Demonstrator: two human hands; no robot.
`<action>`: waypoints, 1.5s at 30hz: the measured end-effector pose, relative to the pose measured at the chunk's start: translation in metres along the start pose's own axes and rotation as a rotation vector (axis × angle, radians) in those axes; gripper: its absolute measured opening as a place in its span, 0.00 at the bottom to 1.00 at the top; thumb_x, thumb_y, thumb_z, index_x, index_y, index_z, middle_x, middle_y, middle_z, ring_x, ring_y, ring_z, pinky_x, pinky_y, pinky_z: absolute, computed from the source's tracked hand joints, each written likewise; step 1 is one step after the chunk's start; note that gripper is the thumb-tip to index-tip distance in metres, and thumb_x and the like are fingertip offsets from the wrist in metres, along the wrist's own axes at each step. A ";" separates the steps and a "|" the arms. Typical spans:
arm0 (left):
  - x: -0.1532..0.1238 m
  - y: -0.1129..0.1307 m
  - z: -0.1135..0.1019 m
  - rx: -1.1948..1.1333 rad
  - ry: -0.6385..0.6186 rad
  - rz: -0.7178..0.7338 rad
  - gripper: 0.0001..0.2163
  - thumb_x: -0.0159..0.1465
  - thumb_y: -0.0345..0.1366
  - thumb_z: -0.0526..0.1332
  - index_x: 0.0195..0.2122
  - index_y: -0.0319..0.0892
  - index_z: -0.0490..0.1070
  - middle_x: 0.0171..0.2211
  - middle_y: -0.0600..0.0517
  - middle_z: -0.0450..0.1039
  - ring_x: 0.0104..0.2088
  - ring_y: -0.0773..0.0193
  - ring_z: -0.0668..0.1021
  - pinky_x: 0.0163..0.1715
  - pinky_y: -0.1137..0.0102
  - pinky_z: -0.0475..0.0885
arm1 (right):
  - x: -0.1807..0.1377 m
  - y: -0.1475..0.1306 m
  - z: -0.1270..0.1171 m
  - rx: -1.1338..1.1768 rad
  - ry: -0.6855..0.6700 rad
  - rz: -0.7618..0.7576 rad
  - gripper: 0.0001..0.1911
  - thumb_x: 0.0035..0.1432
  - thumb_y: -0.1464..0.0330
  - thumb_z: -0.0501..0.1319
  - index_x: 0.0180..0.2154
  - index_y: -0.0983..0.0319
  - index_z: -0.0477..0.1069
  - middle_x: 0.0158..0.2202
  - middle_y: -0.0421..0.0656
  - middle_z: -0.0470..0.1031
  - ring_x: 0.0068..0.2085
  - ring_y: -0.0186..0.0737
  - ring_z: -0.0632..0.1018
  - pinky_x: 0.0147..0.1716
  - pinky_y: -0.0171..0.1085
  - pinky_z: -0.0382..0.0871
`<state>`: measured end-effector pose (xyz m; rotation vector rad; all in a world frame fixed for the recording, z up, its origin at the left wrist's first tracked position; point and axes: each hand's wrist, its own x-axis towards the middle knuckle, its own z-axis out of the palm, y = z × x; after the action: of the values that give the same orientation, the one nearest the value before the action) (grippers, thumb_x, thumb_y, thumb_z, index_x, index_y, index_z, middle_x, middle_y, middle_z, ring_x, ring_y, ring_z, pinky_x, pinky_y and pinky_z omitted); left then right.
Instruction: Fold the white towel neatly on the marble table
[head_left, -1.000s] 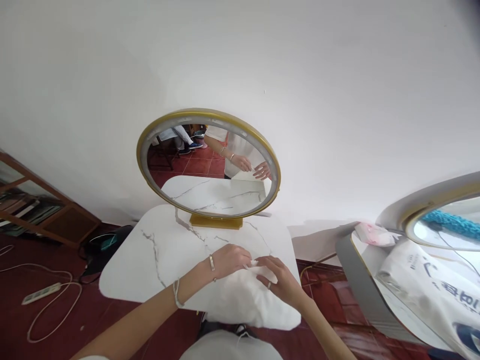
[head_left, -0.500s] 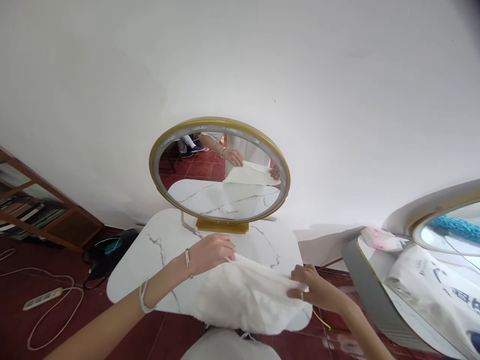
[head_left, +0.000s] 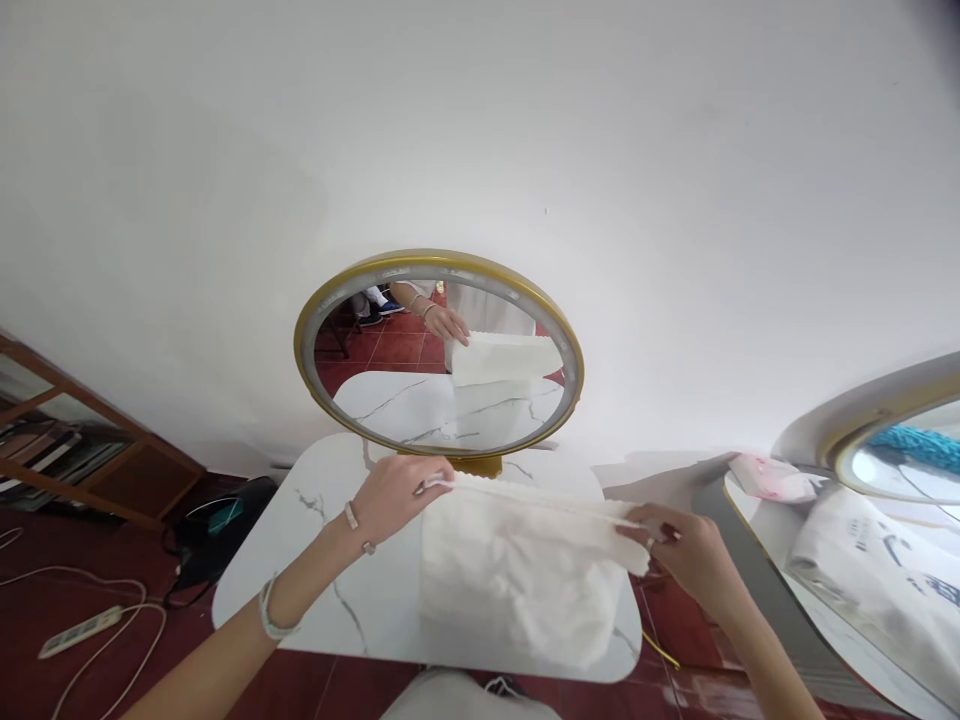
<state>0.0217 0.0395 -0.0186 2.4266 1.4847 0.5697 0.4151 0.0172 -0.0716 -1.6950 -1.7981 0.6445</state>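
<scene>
A soft white cloth with a finely scalloped top edge hangs stretched between my two hands, above the marble-patterned table. My left hand pinches its upper left corner between thumb and fingers. At the other end, my right hand grips the upper right corner, with a short flap folding over by the fingers. Creases run through the middle of the cloth, and its lower part hangs close to the table's front edge. Whether it touches the tabletop I cannot tell.
Behind the cloth stands a gold-rimmed round mirror, reflecting my hand and the cloth. To the right, a second table holds a white printed bag and a pink-white packet. A power strip and black bag lie on the left floor.
The cloth is pulled wider and straighter between my hands. My right hand has moved right and slightly up; my left has shifted a little left.
</scene>
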 end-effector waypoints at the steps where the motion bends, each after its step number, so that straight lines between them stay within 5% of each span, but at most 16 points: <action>1: 0.004 0.002 -0.001 0.038 0.030 -0.075 0.05 0.63 0.39 0.58 0.33 0.47 0.71 0.23 0.59 0.74 0.24 0.66 0.74 0.24 0.72 0.63 | 0.005 -0.002 0.000 0.034 0.049 0.032 0.17 0.46 0.53 0.65 0.30 0.59 0.78 0.16 0.37 0.67 0.17 0.32 0.63 0.18 0.33 0.59; 5: 0.028 0.007 0.005 -0.011 0.192 -0.200 0.03 0.62 0.32 0.55 0.32 0.47 0.66 0.19 0.61 0.70 0.21 0.67 0.75 0.22 0.73 0.64 | 0.034 -0.013 0.021 0.372 0.187 0.164 0.17 0.45 0.56 0.67 0.33 0.62 0.77 0.18 0.38 0.70 0.18 0.33 0.69 0.18 0.33 0.65; 8: 0.060 0.007 0.013 -0.124 0.509 -0.085 0.08 0.63 0.28 0.51 0.31 0.45 0.65 0.31 0.56 0.76 0.30 0.68 0.79 0.28 0.74 0.70 | 0.063 -0.036 0.048 0.680 0.537 0.168 0.19 0.46 0.56 0.66 0.35 0.64 0.74 0.29 0.44 0.76 0.31 0.41 0.78 0.31 0.38 0.75; 11: 0.101 0.006 0.014 -0.067 0.838 0.145 0.11 0.67 0.29 0.48 0.32 0.44 0.68 0.42 0.49 0.76 0.42 0.65 0.78 0.40 0.70 0.74 | 0.097 -0.067 0.067 0.669 0.855 -0.021 0.25 0.53 0.56 0.63 0.49 0.63 0.68 0.41 0.48 0.74 0.43 0.43 0.78 0.44 0.44 0.75; 13: 0.130 0.006 0.012 0.008 0.916 0.292 0.12 0.68 0.31 0.47 0.37 0.43 0.71 0.51 0.44 0.72 0.50 0.61 0.75 0.48 0.65 0.73 | 0.119 -0.085 0.073 0.513 0.930 -0.262 0.32 0.56 0.57 0.62 0.59 0.62 0.58 0.54 0.54 0.66 0.54 0.47 0.72 0.51 0.48 0.70; 17: 0.177 0.004 0.007 0.151 0.883 0.462 0.15 0.68 0.40 0.50 0.51 0.44 0.70 0.57 0.43 0.67 0.55 0.51 0.70 0.56 0.55 0.67 | 0.156 -0.100 0.081 -0.025 0.913 -0.597 0.45 0.57 0.56 0.62 0.67 0.58 0.39 0.68 0.57 0.34 0.68 0.60 0.46 0.57 0.58 0.60; 19: 0.192 0.003 0.002 0.204 0.837 0.511 0.17 0.68 0.43 0.51 0.54 0.47 0.69 0.56 0.45 0.68 0.56 0.49 0.69 0.58 0.53 0.63 | 0.170 -0.100 0.084 -0.237 0.910 -0.674 0.43 0.60 0.57 0.60 0.67 0.55 0.38 0.69 0.55 0.30 0.68 0.62 0.44 0.57 0.60 0.58; 24: 0.208 0.011 -0.031 0.377 0.772 0.624 0.20 0.68 0.44 0.53 0.60 0.51 0.60 0.59 0.50 0.66 0.61 0.50 0.64 0.61 0.46 0.55 | 0.193 -0.104 0.082 -0.292 1.059 -0.788 0.32 0.63 0.63 0.57 0.65 0.57 0.48 0.64 0.57 0.54 0.62 0.55 0.62 0.53 0.53 0.65; 28: 0.216 0.024 -0.055 0.452 0.782 0.700 0.12 0.69 0.38 0.52 0.51 0.49 0.68 0.49 0.54 0.74 0.57 0.60 0.70 0.60 0.55 0.60 | 0.202 -0.122 0.071 -0.185 1.220 -0.806 0.22 0.66 0.67 0.52 0.60 0.60 0.58 0.51 0.54 0.70 0.52 0.49 0.73 0.47 0.49 0.70; 34: 0.218 0.045 -0.080 0.319 0.788 0.621 0.11 0.71 0.36 0.48 0.44 0.44 0.70 0.43 0.53 0.76 0.51 0.62 0.75 0.54 0.58 0.66 | 0.214 -0.161 0.042 -0.080 1.358 -0.799 0.14 0.66 0.68 0.49 0.44 0.59 0.73 0.34 0.45 0.75 0.41 0.42 0.77 0.39 0.44 0.73; 38: 0.205 0.037 -0.081 0.240 0.861 0.639 0.09 0.70 0.34 0.51 0.45 0.45 0.70 0.45 0.53 0.77 0.55 0.62 0.73 0.55 0.59 0.67 | 0.218 -0.159 0.047 -0.161 1.298 -0.733 0.19 0.68 0.64 0.45 0.41 0.60 0.74 0.37 0.48 0.76 0.47 0.47 0.76 0.44 0.48 0.71; 41: 0.185 0.004 -0.050 0.214 0.757 0.835 0.10 0.68 0.29 0.54 0.48 0.44 0.68 0.50 0.53 0.75 0.57 0.66 0.71 0.53 0.66 0.70 | 0.208 -0.119 0.082 -0.265 1.123 -0.721 0.19 0.65 0.56 0.50 0.35 0.59 0.75 0.37 0.48 0.77 0.50 0.52 0.74 0.48 0.52 0.67; 43: 0.167 -0.027 -0.014 0.174 0.650 0.864 0.11 0.68 0.28 0.54 0.50 0.44 0.68 0.49 0.51 0.76 0.56 0.66 0.72 0.49 0.70 0.74 | 0.195 -0.083 0.111 -0.353 0.829 -0.644 0.21 0.61 0.51 0.54 0.33 0.59 0.75 0.33 0.48 0.77 0.46 0.52 0.76 0.47 0.52 0.67; 45: 0.146 -0.057 0.028 0.136 0.536 0.821 0.13 0.68 0.28 0.51 0.50 0.43 0.69 0.48 0.50 0.76 0.54 0.66 0.74 0.47 0.72 0.75 | 0.178 -0.051 0.136 -0.363 0.379 -0.615 0.20 0.60 0.50 0.55 0.34 0.58 0.76 0.31 0.44 0.77 0.40 0.45 0.77 0.44 0.45 0.70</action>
<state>0.0482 0.1958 -0.0371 3.1080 0.5714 1.3973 0.2796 0.1967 -0.1183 -1.2377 -2.0688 -0.2604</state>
